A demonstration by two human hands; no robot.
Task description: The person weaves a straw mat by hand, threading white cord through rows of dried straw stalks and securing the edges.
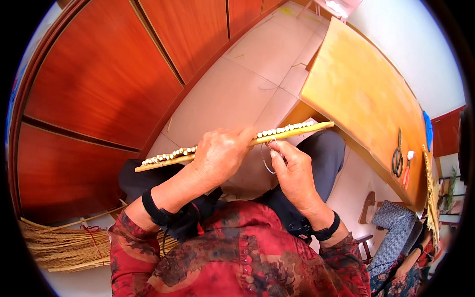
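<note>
A long yellow stalk (pixel 316 127) runs slantwise in front of me, its right end higher than its left. Along its far side sits a tight row of stalks with pale, round cut ends (pixel 269 132). My left hand (pixel 221 152) is closed over the middle of both and hides that stretch. Just right of it, below the yellow stalk, my right hand (pixel 293 171) pinches a thin pale thread (pixel 263 157). The thread hangs in a loop by the fingertips and reaches up to the stalk. Whether a needle is in the pinch cannot be made out.
Red-brown cabinet doors (pixel 99 89) line the left. A bundle of dry sorghum stalks (pixel 69 245) lies at lower left. On the wooden table (pixel 358 79) at right rest black scissors (pixel 398 156) and red-handled pliers (pixel 407 171). Another person's patterned trouser leg (pixel 394 232) shows at lower right.
</note>
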